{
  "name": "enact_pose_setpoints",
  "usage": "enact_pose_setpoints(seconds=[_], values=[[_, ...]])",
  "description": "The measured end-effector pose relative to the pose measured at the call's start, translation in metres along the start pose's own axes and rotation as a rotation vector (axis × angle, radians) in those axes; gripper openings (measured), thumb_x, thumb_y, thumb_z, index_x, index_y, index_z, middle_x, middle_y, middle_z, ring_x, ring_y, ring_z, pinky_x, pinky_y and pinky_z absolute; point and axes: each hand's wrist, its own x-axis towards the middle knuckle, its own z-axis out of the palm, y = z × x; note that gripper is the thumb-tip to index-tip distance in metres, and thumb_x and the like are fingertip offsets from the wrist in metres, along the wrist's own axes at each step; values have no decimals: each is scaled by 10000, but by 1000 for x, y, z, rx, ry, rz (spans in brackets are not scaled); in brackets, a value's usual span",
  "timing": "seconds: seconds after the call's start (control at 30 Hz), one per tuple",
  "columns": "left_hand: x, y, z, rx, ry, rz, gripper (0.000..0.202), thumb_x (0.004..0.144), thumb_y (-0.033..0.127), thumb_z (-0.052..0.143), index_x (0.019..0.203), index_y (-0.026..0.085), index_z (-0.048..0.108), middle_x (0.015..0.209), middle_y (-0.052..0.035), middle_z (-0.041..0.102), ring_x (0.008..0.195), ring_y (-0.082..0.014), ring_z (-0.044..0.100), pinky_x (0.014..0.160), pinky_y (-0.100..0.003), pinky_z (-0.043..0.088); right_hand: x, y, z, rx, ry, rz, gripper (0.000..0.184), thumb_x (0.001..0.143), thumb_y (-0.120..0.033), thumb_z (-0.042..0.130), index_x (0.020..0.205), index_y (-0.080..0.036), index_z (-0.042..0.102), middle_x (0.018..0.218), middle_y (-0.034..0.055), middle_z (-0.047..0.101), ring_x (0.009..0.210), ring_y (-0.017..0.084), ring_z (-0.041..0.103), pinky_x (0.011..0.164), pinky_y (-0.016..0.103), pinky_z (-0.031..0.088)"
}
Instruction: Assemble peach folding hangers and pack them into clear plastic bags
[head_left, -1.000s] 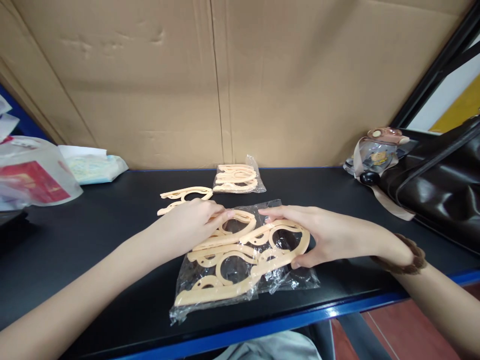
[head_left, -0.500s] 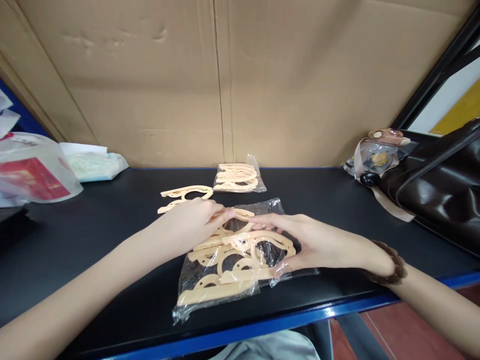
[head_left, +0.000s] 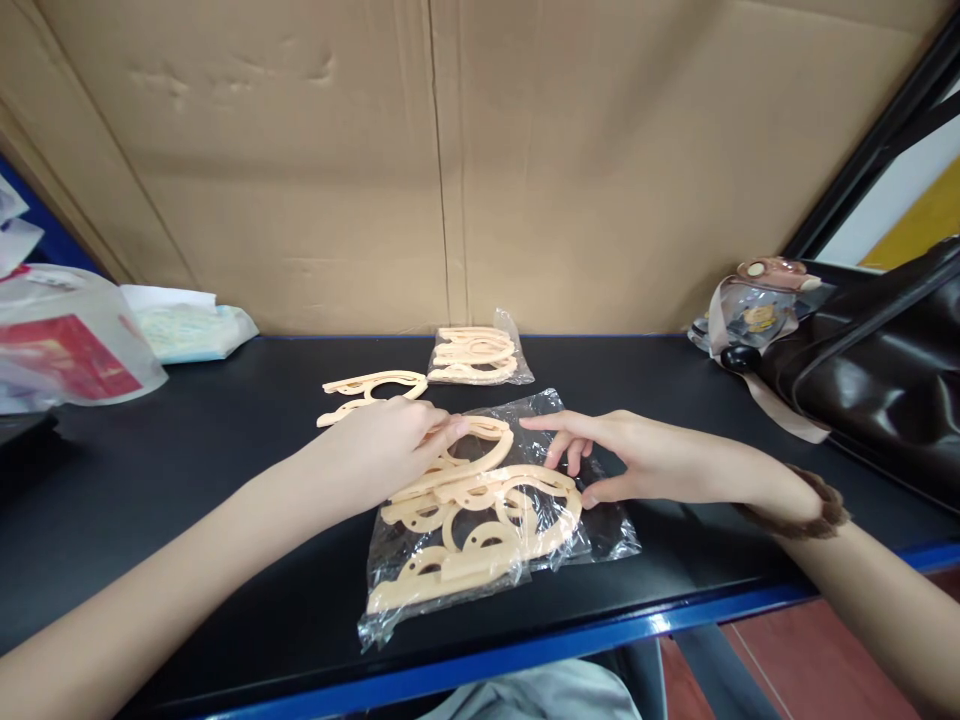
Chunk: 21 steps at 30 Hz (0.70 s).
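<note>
A clear plastic bag [head_left: 559, 410] with several beige folding hangers [head_left: 480, 570] lies flat in front of me. My left hand [head_left: 405, 435] is closed at the bag's far left side, with thumb and fingers pinched on the end of a folded beige hanger [head_left: 491, 430]. Its fingertips partly hide that hanger, and I cannot tell whether it lies inside the film or on top. Over the bag's right part, my right hand [head_left: 611, 455] is open, fingers apart, its thumb close to a hanger's curved end.
Behind my left hand lies a loose beige hanger [head_left: 386, 380]. A smaller bag of hangers [head_left: 480, 355] sits near the cardboard wall [head_left: 300, 180]. At left are a plastic bag [head_left: 82, 330] and a tissue pack [head_left: 195, 330]; at right, a dark leather bag [head_left: 885, 370] and a strapped bottle [head_left: 757, 310].
My right hand has let go of the bag's right side and moved up and right, its fingers spreading. The bagged hangers have shifted slightly. My left hand stays put.
</note>
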Motion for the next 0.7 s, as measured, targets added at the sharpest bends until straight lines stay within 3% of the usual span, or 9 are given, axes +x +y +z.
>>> enact_pose_setpoints(seconds=[0.17, 0.4, 0.7], values=[[-2, -1, -1, -40, -19, 26, 488, 789, 619, 488, 1059, 280, 713, 836, -46, 714, 713, -234, 645, 580, -288, 430, 3, 3, 3, 24, 7, 1, 750, 842, -320, 653, 1475, -311, 250, 1060, 19, 646, 879, 138, 604, 829, 308, 505], [-1, -3, 3, -41, -1, 41, 481, 774, 619, 518, 1122, 330, 683, 815, -12, 715, 723, -231, 647, 568, -283, 414, 2, -2, 5, 15, -27, 30, 854, 770, -353, 729, 1473, -335, 245, 1006, -1, 627, 896, 158, 588, 821, 309, 483], [-1, -3, 3, -12, -29, 39, 435, 795, 572, 523, 1108, 315, 680, 901, -20, 732, 778, -244, 664, 601, -298, 439, 10, -9, 18, -9, 49, -8, 853, 775, -392, 724, 1467, -370, 225, 891, -38, 597, 773, 125, 572, 685, 237, 464]])
